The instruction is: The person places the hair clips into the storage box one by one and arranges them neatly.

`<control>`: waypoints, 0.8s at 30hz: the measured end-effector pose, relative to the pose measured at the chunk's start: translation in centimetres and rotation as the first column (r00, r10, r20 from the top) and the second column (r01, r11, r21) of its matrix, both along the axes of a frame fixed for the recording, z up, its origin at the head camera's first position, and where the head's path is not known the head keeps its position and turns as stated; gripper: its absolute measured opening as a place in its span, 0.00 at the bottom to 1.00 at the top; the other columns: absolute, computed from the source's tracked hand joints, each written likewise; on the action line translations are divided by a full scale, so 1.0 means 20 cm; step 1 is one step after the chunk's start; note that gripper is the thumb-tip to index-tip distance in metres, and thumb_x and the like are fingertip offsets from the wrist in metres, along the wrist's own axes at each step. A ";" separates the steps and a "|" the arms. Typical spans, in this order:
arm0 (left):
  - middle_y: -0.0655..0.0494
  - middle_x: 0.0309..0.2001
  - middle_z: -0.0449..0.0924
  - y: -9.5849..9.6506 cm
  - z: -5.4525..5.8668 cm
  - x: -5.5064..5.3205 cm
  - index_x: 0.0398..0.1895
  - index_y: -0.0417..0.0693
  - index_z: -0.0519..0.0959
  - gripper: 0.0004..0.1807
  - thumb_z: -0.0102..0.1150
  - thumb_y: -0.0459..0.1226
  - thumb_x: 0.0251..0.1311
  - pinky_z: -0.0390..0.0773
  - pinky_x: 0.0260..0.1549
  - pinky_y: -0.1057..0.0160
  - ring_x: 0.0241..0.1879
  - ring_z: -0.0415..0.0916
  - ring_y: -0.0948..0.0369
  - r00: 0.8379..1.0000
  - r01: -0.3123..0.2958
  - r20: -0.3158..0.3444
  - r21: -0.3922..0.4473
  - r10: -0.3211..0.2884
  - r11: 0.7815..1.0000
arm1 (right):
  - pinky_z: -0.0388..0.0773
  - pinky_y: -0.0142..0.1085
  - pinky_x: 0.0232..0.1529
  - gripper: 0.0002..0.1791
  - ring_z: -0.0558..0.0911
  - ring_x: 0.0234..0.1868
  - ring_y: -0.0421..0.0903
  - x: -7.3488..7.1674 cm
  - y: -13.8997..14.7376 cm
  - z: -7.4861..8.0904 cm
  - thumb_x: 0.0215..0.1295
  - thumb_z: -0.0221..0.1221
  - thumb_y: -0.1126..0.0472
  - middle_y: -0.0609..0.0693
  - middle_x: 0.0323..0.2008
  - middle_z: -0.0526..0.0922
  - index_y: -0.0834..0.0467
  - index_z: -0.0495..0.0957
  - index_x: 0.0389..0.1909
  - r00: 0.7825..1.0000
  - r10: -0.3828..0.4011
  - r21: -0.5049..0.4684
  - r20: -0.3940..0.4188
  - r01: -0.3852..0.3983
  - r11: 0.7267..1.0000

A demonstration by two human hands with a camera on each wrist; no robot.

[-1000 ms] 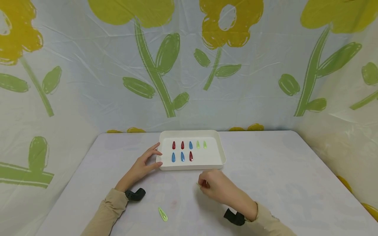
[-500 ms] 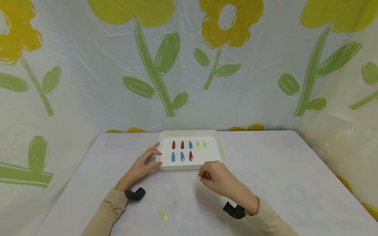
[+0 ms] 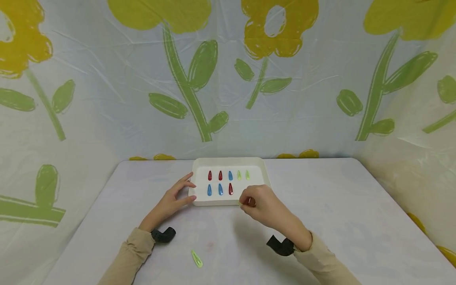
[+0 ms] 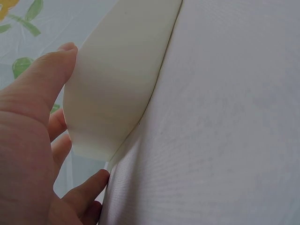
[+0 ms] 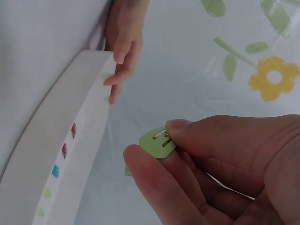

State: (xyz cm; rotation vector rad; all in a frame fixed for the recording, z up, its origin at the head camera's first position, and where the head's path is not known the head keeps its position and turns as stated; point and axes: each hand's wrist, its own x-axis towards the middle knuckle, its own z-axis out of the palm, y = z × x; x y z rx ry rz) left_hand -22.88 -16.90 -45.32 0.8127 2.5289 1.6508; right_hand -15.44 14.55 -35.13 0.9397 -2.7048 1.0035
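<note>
A white tray [image 3: 251,194] holds two rows of snap hair clips. Red clips [image 3: 230,189], blue clips [image 3: 209,190] and two green clips [image 3: 239,175] lie apart on its floor. My left hand [image 3: 173,198] rests on the tray's left end, thumb and fingertips spread along the rim. Over the tray's front edge, my right hand [image 3: 263,206] pinches a light green hair clip [image 5: 157,143] between thumb and fingers, plainest in the right wrist view. Another green hair clip [image 3: 196,259] lies on the table in front of the tray.
The pale table [image 3: 320,206] reaches back to a flower-printed cloth [image 3: 299,118] that also hangs at both sides. Black wrist bands [image 3: 164,235] sit on both wrists. The right hand covers the tray's front right corner.
My right hand has moved forward with the green hair clip, from in front of the tray to over its front edge. The left hand has stayed on the tray.
</note>
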 end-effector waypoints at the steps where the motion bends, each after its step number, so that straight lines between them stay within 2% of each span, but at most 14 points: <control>1: 0.45 0.77 0.52 0.00 0.00 0.00 0.56 0.37 0.75 0.20 0.66 0.36 0.64 0.45 0.70 0.36 0.77 0.42 0.45 1.000 0.001 -0.003 -0.002 -0.001 1.000 | 0.77 0.29 0.26 0.08 0.75 0.25 0.36 -0.01 0.00 0.00 0.54 0.67 0.75 0.43 0.25 0.81 0.59 0.82 0.26 1.000 0.000 -0.005 0.001 0.000 1.000; 8: 0.45 0.77 0.52 0.00 0.00 0.00 0.55 0.37 0.75 0.20 0.66 0.37 0.64 0.44 0.71 0.37 0.77 0.41 0.45 1.000 -0.001 0.007 0.006 0.001 1.000 | 0.78 0.29 0.28 0.07 0.76 0.26 0.35 -0.05 -0.01 0.03 0.55 0.67 0.74 0.43 0.26 0.82 0.59 0.83 0.27 1.000 -0.011 -0.028 -0.005 0.011 1.000; 18: 0.46 0.77 0.52 0.00 -0.01 0.00 0.55 0.37 0.75 0.20 0.66 0.36 0.64 0.44 0.71 0.37 0.77 0.41 0.46 1.000 0.002 0.004 0.014 -0.002 1.000 | 0.78 0.31 0.27 0.05 0.77 0.26 0.38 -0.13 -0.01 0.06 0.57 0.67 0.72 0.44 0.27 0.83 0.59 0.84 0.28 0.998 -0.056 -0.051 0.041 0.058 0.997; 24: 0.46 0.77 0.52 0.00 -0.01 0.00 0.55 0.37 0.75 0.20 0.66 0.36 0.64 0.44 0.71 0.37 0.77 0.41 0.46 1.000 0.001 0.003 0.013 -0.001 1.000 | 0.79 0.33 0.25 0.02 0.79 0.23 0.38 -0.19 0.00 0.06 0.59 0.67 0.70 0.46 0.27 0.83 0.62 0.83 0.29 0.993 -0.084 -0.109 0.086 0.093 0.990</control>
